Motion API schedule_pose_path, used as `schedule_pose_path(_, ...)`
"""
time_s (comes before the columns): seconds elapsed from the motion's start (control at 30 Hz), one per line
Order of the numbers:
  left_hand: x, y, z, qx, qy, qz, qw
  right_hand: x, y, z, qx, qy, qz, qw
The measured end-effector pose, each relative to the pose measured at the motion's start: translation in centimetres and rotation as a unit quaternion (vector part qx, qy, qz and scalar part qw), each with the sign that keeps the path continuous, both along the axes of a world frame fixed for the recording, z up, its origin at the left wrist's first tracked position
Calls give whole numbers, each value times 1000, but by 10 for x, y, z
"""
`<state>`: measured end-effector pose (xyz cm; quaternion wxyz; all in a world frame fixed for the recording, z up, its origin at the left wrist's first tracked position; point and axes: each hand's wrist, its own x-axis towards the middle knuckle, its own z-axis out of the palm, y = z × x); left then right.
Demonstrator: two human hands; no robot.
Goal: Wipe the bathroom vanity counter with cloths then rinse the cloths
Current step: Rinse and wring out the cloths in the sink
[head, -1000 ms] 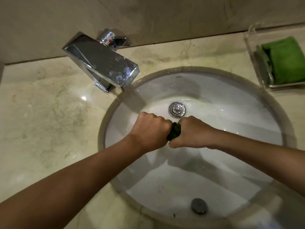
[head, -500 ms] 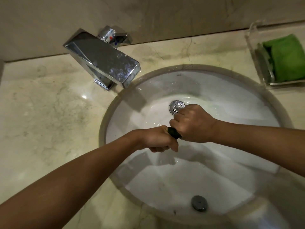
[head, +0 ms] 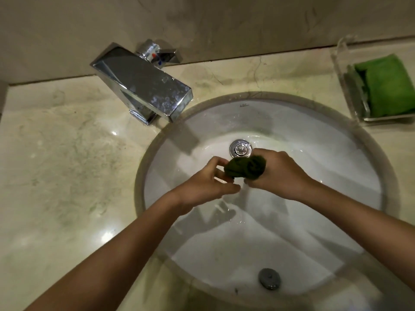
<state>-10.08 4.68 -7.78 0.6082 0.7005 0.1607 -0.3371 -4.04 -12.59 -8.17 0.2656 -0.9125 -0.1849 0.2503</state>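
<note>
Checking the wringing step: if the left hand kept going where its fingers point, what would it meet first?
The dark green cloth bunched in the right hand. The left hand points at its near end, over the sink, and may be touching it; depth is unclear.

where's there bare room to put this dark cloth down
Widest free patch: counter left of the sink, in front of the faucet. A narrower strip runs behind the sink along the wall, between faucet and tray. Right side is crowded: the tray holds a green cloth.
</note>
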Motion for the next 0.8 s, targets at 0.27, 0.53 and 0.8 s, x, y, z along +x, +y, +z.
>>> schedule_pose_path(0.27,-16,-7,-5,-91,-23,260,961,-30,-6,-4,256,245,-136,925)
schedule_pose_path(0.53,-27,2,1,-84,-6,67,994,-28,-2,-2,366,261,-355,820)
schedule_pose_path(0.8,-25,-20,0,-93,-74,185,976,-35,3,13,357,296,-242,852)
